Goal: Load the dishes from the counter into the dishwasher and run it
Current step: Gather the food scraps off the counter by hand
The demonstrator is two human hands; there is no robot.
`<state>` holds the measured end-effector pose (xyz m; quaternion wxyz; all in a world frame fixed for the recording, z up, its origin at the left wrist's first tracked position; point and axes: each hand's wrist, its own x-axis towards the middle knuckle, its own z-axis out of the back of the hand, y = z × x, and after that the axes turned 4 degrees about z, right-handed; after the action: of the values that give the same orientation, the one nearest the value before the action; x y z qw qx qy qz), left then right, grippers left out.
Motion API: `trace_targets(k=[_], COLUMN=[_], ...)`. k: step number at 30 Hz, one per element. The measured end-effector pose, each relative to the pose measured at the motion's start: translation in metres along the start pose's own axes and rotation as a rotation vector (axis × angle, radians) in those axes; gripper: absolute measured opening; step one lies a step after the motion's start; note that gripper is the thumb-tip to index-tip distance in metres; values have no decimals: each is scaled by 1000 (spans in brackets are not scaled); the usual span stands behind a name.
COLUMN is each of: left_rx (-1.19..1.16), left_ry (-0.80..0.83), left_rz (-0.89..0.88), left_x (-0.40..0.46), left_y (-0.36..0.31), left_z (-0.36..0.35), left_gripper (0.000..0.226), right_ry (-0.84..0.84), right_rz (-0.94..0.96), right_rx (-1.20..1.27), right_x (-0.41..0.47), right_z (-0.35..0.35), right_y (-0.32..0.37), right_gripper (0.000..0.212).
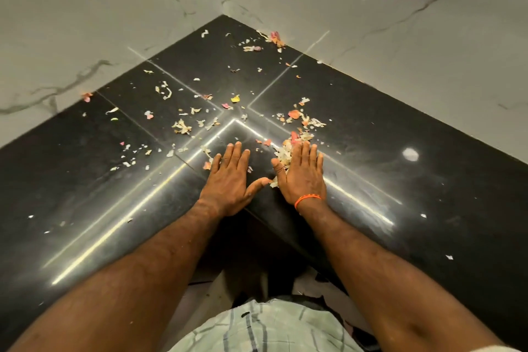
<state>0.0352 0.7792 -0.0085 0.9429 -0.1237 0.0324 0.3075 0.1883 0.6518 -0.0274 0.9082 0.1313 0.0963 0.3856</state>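
Your left hand (230, 180) lies flat, fingers straight, on the black counter (371, 134). Your right hand (303, 177), grip likewise open, presses against a heap of food scraps (284, 153).

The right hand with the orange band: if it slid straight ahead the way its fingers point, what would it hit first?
The right hand already touches a pale heap of vegetable peelings; more orange and white scraps lie straight ahead.
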Motion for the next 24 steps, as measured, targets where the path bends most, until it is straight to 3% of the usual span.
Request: trace_targets(k=[7, 11, 17, 24], left_rx=[-23, -17, 16, -5], left_ry=[-35, -32, -32, 11], left_rz=[89, 165, 118, 115], left_x=[-19, -22, 7, 63], left_y=[50, 62, 53, 58], left_z=[-6, -14, -17, 4], left_gripper=[109, 114, 124, 119], right_ry=[-31, 11, -35, -34], right_rz=[216, 243, 176, 91], right_rx=[121, -59, -105, -78], right_x=[2, -6, 26, 94], right_z=[-15, -24, -30, -30], right_y=[29, 30, 47, 63], right_gripper=[100, 120, 121, 126])
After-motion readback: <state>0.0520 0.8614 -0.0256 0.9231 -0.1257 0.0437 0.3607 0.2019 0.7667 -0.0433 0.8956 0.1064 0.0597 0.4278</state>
